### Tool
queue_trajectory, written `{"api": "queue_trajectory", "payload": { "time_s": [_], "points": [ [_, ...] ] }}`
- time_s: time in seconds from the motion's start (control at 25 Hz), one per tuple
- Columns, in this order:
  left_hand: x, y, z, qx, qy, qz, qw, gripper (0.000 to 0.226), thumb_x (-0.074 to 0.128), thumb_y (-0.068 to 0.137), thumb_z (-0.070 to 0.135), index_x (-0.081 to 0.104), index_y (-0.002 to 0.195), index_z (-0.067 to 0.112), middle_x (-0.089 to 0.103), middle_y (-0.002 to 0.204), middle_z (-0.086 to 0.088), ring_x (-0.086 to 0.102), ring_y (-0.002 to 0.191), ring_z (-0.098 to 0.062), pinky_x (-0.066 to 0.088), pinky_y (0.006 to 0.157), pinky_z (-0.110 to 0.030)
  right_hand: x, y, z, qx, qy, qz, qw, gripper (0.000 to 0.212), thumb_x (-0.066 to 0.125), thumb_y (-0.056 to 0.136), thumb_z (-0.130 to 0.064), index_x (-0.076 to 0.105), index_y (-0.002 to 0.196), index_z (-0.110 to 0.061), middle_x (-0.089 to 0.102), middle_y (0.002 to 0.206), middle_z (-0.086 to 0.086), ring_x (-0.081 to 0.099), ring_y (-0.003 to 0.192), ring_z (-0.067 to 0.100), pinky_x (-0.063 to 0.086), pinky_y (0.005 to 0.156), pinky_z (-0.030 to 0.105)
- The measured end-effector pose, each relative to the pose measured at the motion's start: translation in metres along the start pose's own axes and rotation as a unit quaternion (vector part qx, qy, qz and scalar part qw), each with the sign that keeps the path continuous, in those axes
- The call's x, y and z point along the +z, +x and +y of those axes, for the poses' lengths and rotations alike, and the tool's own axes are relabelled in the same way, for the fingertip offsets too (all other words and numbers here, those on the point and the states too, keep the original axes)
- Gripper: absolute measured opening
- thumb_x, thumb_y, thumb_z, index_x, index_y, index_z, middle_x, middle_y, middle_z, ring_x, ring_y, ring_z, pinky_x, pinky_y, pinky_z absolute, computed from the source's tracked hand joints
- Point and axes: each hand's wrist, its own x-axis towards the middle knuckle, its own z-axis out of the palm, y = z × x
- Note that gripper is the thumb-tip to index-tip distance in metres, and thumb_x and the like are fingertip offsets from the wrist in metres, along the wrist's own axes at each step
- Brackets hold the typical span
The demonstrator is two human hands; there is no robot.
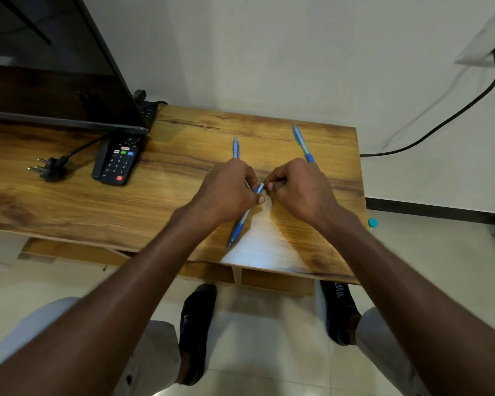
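Note:
Three blue pens are on or over a wooden table [160,195]. My left hand [226,190] grips the upper part of one blue pen [239,224], whose tip points toward the table's front edge. My right hand [300,190] has its fingers curled and pinches at that pen's top end, where the two hands meet. What exactly the fingertips hold is hidden. A second blue pen [235,147] lies just beyond my left hand. The third blue pen [302,142] lies beyond my right hand, partly covered by it.
A black remote [117,161] and a loose black plug [50,167] lie at the table's left, under a dark screen [55,61]. A black cable [440,124] runs along the wall at right. My feet in black socks [197,324] stand on the tiled floor.

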Motion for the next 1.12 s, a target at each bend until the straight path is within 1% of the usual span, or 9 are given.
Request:
{"api": "queue_trajectory", "payload": {
  "time_s": [0.16, 0.28, 0.4, 0.52, 0.64, 0.76, 0.92, 1.04, 1.12],
  "points": [
    [0.013, 0.006, 0.003, 0.010, 0.049, 0.031, 0.998, 0.019, 0.089, 0.082, 0.030, 0.073, 0.091, 0.027, 0.069, 0.079, 0.008, 0.064, 0.072, -0.005, 0.042, 0.058, -0.021, -0.010, 0.001, 0.006, 0.015, 0.019, 0.054, 0.998, 0.018, 0.068, 0.097, -0.016, 0.083, 0.105, -0.022, 0.081, 0.102, -0.003, 0.073, 0.092, 0.014, 0.062, 0.082, 0.039],
    [0.021, 0.006, 0.005, 0.007, 0.089, 0.056, 0.994, 0.025, 0.089, 0.081, 0.034, 0.072, 0.096, 0.026, 0.070, 0.087, 0.003, 0.067, 0.081, -0.014, 0.054, 0.066, -0.031, -0.021, -0.002, 0.017, 0.040, 0.020, 0.088, 0.995, 0.016, 0.068, 0.098, -0.020, 0.082, 0.105, -0.023, 0.079, 0.103, -0.005, 0.071, 0.093, 0.013, 0.061, 0.081, 0.037],
    [0.026, 0.004, 0.006, 0.013, 0.122, 0.063, 0.990, 0.030, 0.089, 0.080, 0.037, 0.073, 0.101, 0.024, 0.072, 0.093, -0.001, 0.068, 0.087, -0.020, 0.059, 0.073, -0.038, -0.031, -0.008, 0.032, 0.062, -0.005, 0.092, 0.994, 0.015, 0.066, 0.099, -0.025, 0.080, 0.104, -0.024, 0.078, 0.099, -0.003, 0.069, 0.085, 0.015, 0.052, 0.065, 0.030],
    [0.026, 0.003, 0.011, 0.023, 0.152, 0.067, 0.986, 0.032, 0.091, 0.078, 0.038, 0.074, 0.100, 0.022, 0.073, 0.093, -0.003, 0.069, 0.088, -0.024, 0.057, 0.072, -0.037, -0.037, -0.016, 0.042, 0.072, -0.037, 0.074, 0.994, 0.013, 0.068, 0.100, -0.037, 0.077, 0.102, -0.027, 0.076, 0.096, -0.003, 0.068, 0.083, 0.017, 0.044, 0.058, 0.027],
    [0.023, 0.004, 0.013, 0.012, 0.166, 0.053, 0.985, 0.032, 0.090, 0.079, 0.037, 0.072, 0.100, 0.020, 0.072, 0.093, -0.004, 0.068, 0.087, -0.024, 0.057, 0.073, -0.037, -0.041, -0.021, 0.047, 0.070, -0.068, 0.046, 0.994, 0.020, 0.074, 0.093, -0.051, 0.070, 0.090, -0.032, 0.071, 0.088, -0.007, 0.065, 0.079, 0.014, 0.041, 0.057, 0.026],
    [0.018, 0.005, 0.009, -0.001, 0.180, 0.051, 0.982, 0.031, 0.088, 0.081, 0.037, 0.070, 0.098, 0.019, 0.070, 0.093, -0.004, 0.067, 0.086, -0.022, 0.060, 0.077, -0.042, -0.039, -0.022, 0.049, 0.072, -0.106, 0.012, 0.992, 0.023, 0.081, 0.086, -0.052, 0.073, 0.091, -0.030, 0.070, 0.088, -0.008, 0.062, 0.077, 0.014, 0.035, 0.055, 0.024],
    [0.017, 0.003, 0.008, -0.005, 0.177, 0.053, 0.983, 0.033, 0.088, 0.080, 0.039, 0.069, 0.099, 0.019, 0.069, 0.093, -0.003, 0.066, 0.087, -0.022, 0.060, 0.078, -0.042, -0.033, -0.021, 0.045, 0.070, -0.115, -0.003, 0.991, 0.014, 0.077, 0.090, -0.037, 0.076, 0.098, -0.025, 0.073, 0.094, -0.002, 0.067, 0.081, 0.019, 0.053, 0.062, 0.032],
    [0.018, 0.003, 0.010, -0.007, 0.175, 0.061, 0.983, 0.036, 0.089, 0.079, 0.042, 0.069, 0.099, 0.020, 0.069, 0.093, -0.002, 0.065, 0.086, -0.021, 0.056, 0.072, -0.038, -0.032, -0.020, 0.042, 0.078, -0.066, 0.009, 0.995, 0.014, 0.071, 0.094, -0.032, 0.078, 0.099, -0.021, 0.074, 0.092, -0.001, 0.067, 0.079, 0.017, 0.060, 0.069, 0.038],
    [0.014, 0.004, 0.010, 0.002, 0.158, 0.082, 0.984, 0.028, 0.086, 0.084, 0.041, 0.071, 0.096, 0.020, 0.070, 0.090, 0.000, 0.066, 0.082, -0.018, 0.051, 0.065, -0.033, -0.033, -0.019, 0.040, 0.080, -0.012, 0.022, 0.996, 0.014, 0.069, 0.094, -0.030, 0.078, 0.099, -0.020, 0.074, 0.089, -0.003, 0.069, 0.078, 0.016, 0.062, 0.073, 0.041]
  ]
}}
